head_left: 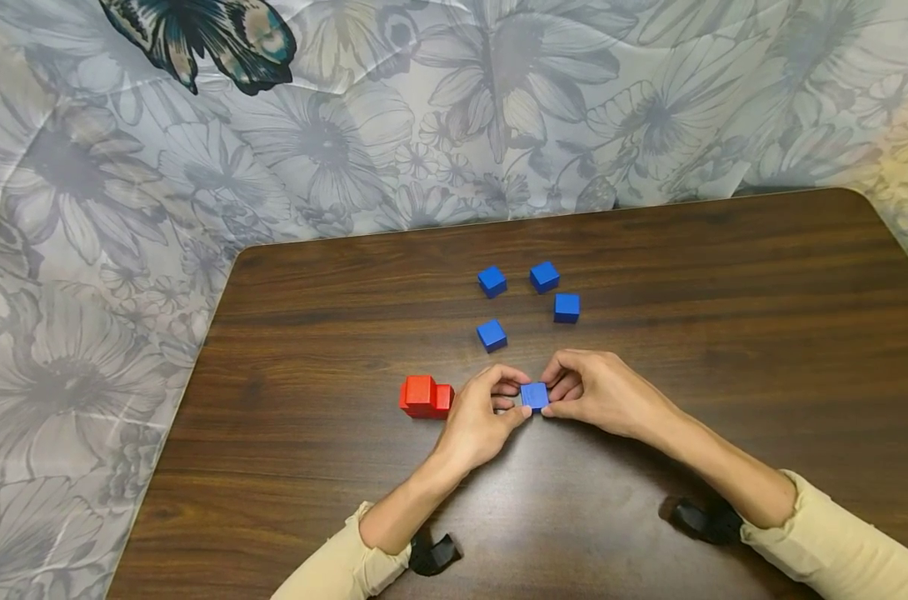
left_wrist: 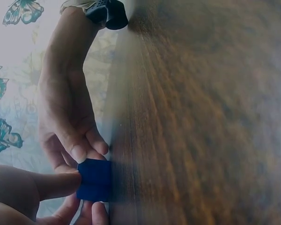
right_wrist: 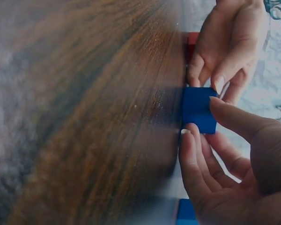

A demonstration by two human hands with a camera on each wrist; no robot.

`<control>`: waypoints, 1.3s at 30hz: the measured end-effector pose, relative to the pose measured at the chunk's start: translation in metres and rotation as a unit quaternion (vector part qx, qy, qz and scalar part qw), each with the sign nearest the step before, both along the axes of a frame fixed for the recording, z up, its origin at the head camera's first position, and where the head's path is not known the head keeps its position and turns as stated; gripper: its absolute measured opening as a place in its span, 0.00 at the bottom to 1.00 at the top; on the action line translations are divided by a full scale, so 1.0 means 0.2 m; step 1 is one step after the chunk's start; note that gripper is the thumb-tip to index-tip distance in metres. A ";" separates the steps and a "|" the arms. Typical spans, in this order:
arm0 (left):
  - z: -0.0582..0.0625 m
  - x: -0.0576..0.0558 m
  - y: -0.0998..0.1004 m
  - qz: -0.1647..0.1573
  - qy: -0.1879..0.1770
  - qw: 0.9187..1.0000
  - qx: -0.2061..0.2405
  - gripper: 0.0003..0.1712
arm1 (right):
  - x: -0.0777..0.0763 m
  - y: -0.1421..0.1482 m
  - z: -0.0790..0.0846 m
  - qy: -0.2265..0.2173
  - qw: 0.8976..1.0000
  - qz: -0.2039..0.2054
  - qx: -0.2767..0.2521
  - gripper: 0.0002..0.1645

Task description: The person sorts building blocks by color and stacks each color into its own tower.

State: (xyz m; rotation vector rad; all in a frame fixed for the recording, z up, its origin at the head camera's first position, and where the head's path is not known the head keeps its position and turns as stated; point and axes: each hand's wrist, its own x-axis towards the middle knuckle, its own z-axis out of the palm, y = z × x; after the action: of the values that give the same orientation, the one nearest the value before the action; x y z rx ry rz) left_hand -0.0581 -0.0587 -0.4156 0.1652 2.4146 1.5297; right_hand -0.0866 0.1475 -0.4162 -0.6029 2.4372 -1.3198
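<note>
A blue block (head_left: 534,397) sits on the tabletop between the two hands. My left hand (head_left: 480,417) pinches it from the left, thumb at the near side and index finger at the far side. From the right, my right hand (head_left: 611,392) holds the same block with thumb and fingers. The right wrist view shows the block (right_wrist: 199,110) low against the wood, with thumb tips at its upper edge. Just left of the left hand stands a cluster of red blocks (head_left: 420,392), one higher than its neighbour.
Beyond the hands lie several loose blue blocks: one nearest (head_left: 491,335), one at the right (head_left: 566,308), two farther back (head_left: 491,282). The brown wooden table (head_left: 311,333) ends at a flowered cloth (head_left: 326,150) behind it. Dark devices sit at both wrists.
</note>
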 end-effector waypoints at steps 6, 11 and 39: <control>0.00 0.00 0.00 0.004 -0.003 1.000 0.000 0.19 | 0.00 0.00 0.00 -0.001 1.000 0.003 -0.002 0.16; 0.00 0.01 0.00 0.003 -0.001 1.000 -0.001 0.18 | -0.01 0.01 0.00 0.008 1.000 0.018 -0.006 0.17; -0.01 0.00 0.01 0.001 0.001 1.000 -0.018 0.19 | -0.21 0.16 0.13 0.169 0.985 0.016 0.030 0.18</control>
State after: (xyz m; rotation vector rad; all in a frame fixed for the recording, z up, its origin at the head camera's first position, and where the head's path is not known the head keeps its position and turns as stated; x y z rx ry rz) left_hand -0.0575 -0.0573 -0.4166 0.1586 2.4426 1.4866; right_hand -0.1281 0.1787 -0.3905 -0.9108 2.7084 -1.2097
